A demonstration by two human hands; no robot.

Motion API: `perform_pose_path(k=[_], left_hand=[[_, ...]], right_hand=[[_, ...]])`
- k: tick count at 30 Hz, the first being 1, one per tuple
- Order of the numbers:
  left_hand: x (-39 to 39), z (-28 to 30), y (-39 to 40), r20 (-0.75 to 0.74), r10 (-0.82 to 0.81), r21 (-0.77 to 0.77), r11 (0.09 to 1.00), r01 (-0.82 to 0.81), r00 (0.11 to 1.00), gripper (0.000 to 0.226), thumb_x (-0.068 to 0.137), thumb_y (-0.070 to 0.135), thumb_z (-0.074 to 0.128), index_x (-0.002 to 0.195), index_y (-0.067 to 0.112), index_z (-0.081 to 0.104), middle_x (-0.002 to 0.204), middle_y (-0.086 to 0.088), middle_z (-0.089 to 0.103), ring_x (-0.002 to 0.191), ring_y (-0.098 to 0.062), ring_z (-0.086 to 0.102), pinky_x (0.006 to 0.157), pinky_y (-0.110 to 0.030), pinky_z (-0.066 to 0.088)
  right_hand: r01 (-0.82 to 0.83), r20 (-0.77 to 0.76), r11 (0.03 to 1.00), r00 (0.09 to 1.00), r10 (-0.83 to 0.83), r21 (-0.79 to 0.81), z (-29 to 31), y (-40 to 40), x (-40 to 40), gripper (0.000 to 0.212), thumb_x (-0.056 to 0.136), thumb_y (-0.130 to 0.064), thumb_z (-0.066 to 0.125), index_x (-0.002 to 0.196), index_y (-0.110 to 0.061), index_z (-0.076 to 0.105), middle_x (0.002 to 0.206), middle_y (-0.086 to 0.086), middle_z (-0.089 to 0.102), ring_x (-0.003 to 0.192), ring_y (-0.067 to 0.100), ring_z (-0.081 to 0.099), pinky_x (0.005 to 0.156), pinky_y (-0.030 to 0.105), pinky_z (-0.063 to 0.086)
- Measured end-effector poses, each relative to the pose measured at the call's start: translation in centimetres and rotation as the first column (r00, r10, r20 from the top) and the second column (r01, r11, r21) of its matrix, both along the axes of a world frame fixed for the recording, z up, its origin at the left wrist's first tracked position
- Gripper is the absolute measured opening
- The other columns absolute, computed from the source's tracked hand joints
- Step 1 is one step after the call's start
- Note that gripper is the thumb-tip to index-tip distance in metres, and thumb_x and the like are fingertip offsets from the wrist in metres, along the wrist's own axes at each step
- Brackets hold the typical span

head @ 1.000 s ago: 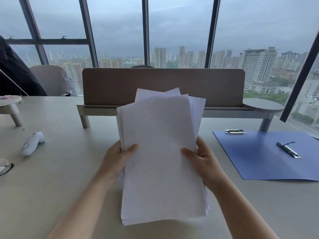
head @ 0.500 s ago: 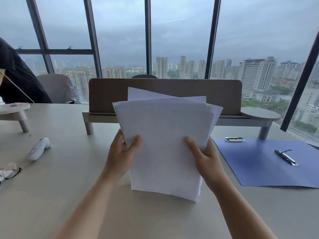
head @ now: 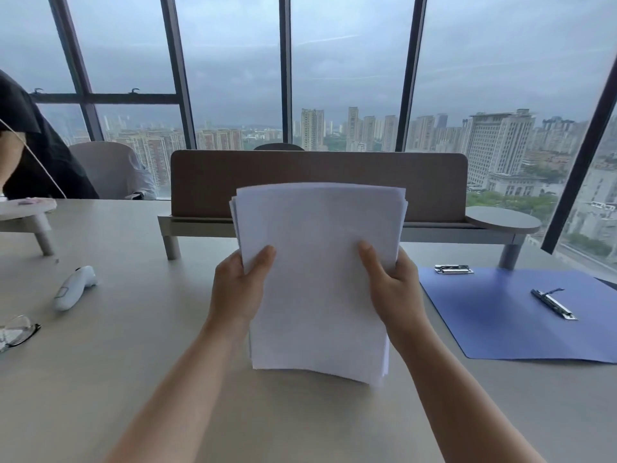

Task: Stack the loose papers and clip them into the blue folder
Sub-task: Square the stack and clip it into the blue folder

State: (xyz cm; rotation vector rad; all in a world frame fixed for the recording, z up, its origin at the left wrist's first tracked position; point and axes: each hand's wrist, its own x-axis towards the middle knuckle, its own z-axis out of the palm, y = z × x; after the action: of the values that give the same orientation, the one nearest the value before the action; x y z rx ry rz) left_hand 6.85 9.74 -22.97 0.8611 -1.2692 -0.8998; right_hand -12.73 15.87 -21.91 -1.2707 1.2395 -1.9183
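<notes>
Both hands grip the paper stack point(head: 319, 279) upright over the table point(head: 117, 362), left hand point(head: 238, 292) and right hand point(head: 395, 289) each pinching a side edge, thumbs in front, blue folder point(head: 500, 315) lying open at right

Beige table point(head: 100, 379) w/ brown divider point(head: 207, 182), tall windows point(head: 347, 68) behind, grey overcast light.
</notes>
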Motion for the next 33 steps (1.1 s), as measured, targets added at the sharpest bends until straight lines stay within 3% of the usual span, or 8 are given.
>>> perform_pose_path(k=[6,11,16,19,22,26,29,33], left_hand=[[-0.4,2.7,0.5,-0.01,0.038,-0.06,0.997,-0.038,0.999,0.02,0.076,0.051,0.066,0.087,0.038,0.075,0.095,0.004,0.076,0.094,-0.02,0.071,0.09,-0.052,0.054],[1.6,0.6,2.0,0.219,-0.064,-0.029,0.997,0.072,0.974,0.017,0.081,0.042,0.064,0.087,0.031,0.075,0.091,0.002,0.077,0.086,-0.016,0.073,0.082,-0.048,0.056],[2.0,2.1,1.7,-0.029,-0.238,0.009,0.971,0.238,0.971,0.021,0.072,0.033,0.074,0.092,0.027,0.079,0.094,-0.002,0.077,0.089,-0.023,0.073,0.077,-0.043,0.057],[2.4,4.1,1.3,-0.047,-0.339,0.01,0.94,0.34,0.94,0.019,0.073,0.019,0.075,0.088,0.028,0.08,0.091,0.0,0.077,0.085,-0.02,0.073,0.075,-0.035,0.056],[3.3,4.7,1.0,-0.001,-0.451,-0.004,0.892,0.451,0.892,0.039,0.055,0.037,0.088,0.092,0.029,0.08,0.094,0.002,0.077,0.087,-0.016,0.074,0.072,-0.029,0.058],[3.9,3.8,0.4,-0.127,-0.522,0.055,0.845,0.531,0.843,0.064,0.039,0.044,0.094,0.097,0.023,0.079,0.099,-0.003,0.076,0.09,-0.021,0.072,0.074,-0.031,0.058],[4.0,4.1,0.5,-0.128,-0.525,0.021,0.847,0.531,0.842,0.062,0.039,0.043,0.095,0.095,0.022,0.08,0.098,-0.002,0.077,0.09,-0.019,0.072,0.074,-0.029,0.058],[3.7,6.4,1.2,0.039,-0.45,-0.076,0.889,0.452,0.892,0.046,0.052,0.049,0.088,0.093,0.028,0.08,0.094,0.005,0.077,0.087,-0.012,0.073,0.075,-0.025,0.057]], right_hand=[[0.026,-0.087,0.997,0.996,-0.033,-0.075,1.8,-0.1,0.0,0.014,0.099,-0.029,0.059,0.094,-0.023,0.07,0.083,-0.01,0.074,0.08,0.008,0.07,0.07,0.029,0.057],[-0.163,-0.004,0.986,0.987,0.163,0.045,-1.4,1.5,-1.0,0.016,0.096,-0.02,0.063,0.11,-0.021,0.07,0.101,-0.003,0.078,0.095,0.016,0.074,0.076,0.03,0.059],[-0.318,0.102,0.943,0.946,0.308,0.099,-0.9,1.9,-1.1,0.039,0.08,-0.031,0.071,0.114,-0.012,0.071,0.108,0.008,0.077,0.1,0.026,0.074,0.077,0.036,0.059],[-0.341,0.076,0.938,0.939,0.336,0.068,0.4,2.0,-1.2,0.036,0.077,-0.028,0.071,0.109,-0.011,0.073,0.105,0.008,0.078,0.095,0.023,0.075,0.075,0.033,0.058],[-0.37,0.079,0.929,0.927,0.366,0.029,1.5,1.9,-1.5,0.032,0.077,-0.026,0.072,0.106,-0.012,0.073,0.103,0.008,0.078,0.093,0.024,0.074,0.074,0.034,0.058],[-0.456,0.11,0.89,0.884,0.455,-0.014,2.0,2.1,-1.5,0.03,0.085,-0.019,0.07,0.114,-0.009,0.07,0.107,0.013,0.075,0.095,0.027,0.073,0.075,0.037,0.058],[-0.46,0.095,0.888,0.883,0.459,-0.015,2.2,2.3,-1.6,0.032,0.083,-0.018,0.073,0.114,-0.009,0.07,0.107,0.013,0.075,0.095,0.028,0.072,0.075,0.037,0.058],[-0.479,0.087,0.877,0.873,0.479,-0.02,3.5,2.4,-1.6,0.023,0.077,-0.019,0.072,0.1,-0.018,0.078,0.101,0.008,0.077,0.091,0.024,0.073,0.077,0.037,0.059]])
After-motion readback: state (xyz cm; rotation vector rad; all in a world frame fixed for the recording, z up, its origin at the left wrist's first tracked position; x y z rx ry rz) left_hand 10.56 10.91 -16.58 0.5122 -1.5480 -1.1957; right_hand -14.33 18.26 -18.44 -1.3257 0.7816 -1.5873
